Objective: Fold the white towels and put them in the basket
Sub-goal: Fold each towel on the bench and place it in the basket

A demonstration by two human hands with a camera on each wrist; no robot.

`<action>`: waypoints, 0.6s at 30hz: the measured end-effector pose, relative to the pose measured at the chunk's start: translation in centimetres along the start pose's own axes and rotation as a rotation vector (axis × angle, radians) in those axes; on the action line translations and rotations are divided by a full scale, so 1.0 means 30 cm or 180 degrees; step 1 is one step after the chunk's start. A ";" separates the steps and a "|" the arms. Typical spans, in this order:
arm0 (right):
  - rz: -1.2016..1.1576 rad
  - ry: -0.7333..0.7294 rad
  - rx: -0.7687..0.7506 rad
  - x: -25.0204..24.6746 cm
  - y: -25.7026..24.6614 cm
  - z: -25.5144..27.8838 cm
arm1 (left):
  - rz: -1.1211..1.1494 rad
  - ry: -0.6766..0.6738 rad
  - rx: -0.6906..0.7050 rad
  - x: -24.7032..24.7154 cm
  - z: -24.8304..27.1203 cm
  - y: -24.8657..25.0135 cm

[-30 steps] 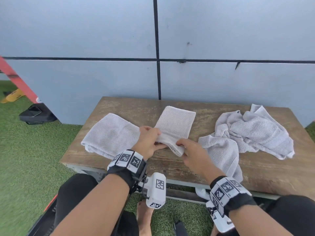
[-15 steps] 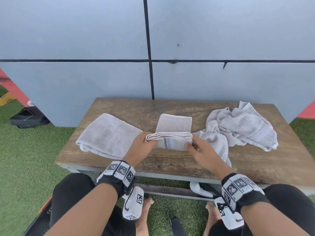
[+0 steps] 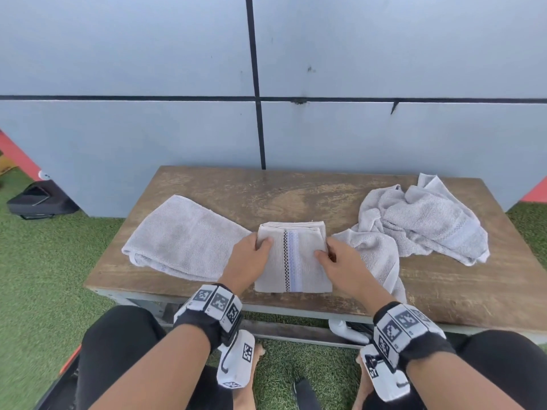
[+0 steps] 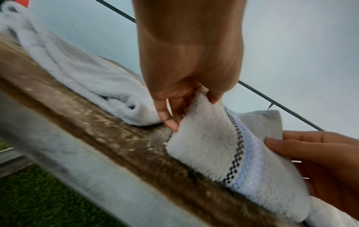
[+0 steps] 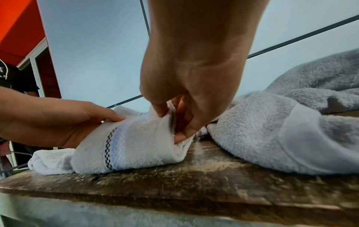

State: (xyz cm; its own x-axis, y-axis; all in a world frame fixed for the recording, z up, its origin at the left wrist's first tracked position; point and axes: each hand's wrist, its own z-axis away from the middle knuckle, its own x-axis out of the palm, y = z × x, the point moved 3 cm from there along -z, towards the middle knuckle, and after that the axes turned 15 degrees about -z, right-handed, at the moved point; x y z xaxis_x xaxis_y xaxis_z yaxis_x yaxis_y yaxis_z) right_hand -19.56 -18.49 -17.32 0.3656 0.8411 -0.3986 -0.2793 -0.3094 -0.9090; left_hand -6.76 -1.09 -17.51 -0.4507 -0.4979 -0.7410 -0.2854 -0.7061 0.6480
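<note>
A worn wooden table (image 3: 236, 196) with a grey metal frame stands on green artificial grass (image 3: 44, 276), its far edge against a pale blue-grey panelled wall (image 3: 148, 54) crossed by dark seams. A black case (image 3: 41, 199) lies on the grass at far left, beside a red slanting beam (image 3: 17, 155). Daylight is soft and even.

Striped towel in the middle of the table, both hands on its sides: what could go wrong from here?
1. The folded striped towel is held only at its side edges by the left hand and right hand; a loose grip on lifting could let the layers fall open.
2. Its right edge lies against the crumpled towels, which might be dragged along.
3. No basket is in view, so the drop-off is uncertain.
</note>
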 end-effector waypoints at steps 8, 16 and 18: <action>0.0295 0.0444 0.0734 0.017 0.052 -0.115 | -0.0714 0.0270 -0.0306 0.100 -0.130 -0.001; 0.0622 0.0355 0.0760 0.031 0.054 -0.168 | -0.1242 0.0643 -0.0478 0.122 -0.151 0.009; 0.0662 0.0397 0.0776 0.031 0.054 -0.174 | -0.1277 0.0656 -0.0482 0.119 -0.158 0.009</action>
State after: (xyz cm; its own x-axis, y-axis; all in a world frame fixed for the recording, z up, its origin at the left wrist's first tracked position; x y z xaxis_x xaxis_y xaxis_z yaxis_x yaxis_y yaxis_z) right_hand -15.04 -20.53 -19.81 0.3802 0.7057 -0.5979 -0.5577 -0.3407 -0.7569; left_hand -4.44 -5.45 -20.82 -0.1485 -0.2495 -0.9569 -0.2693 -0.9209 0.2819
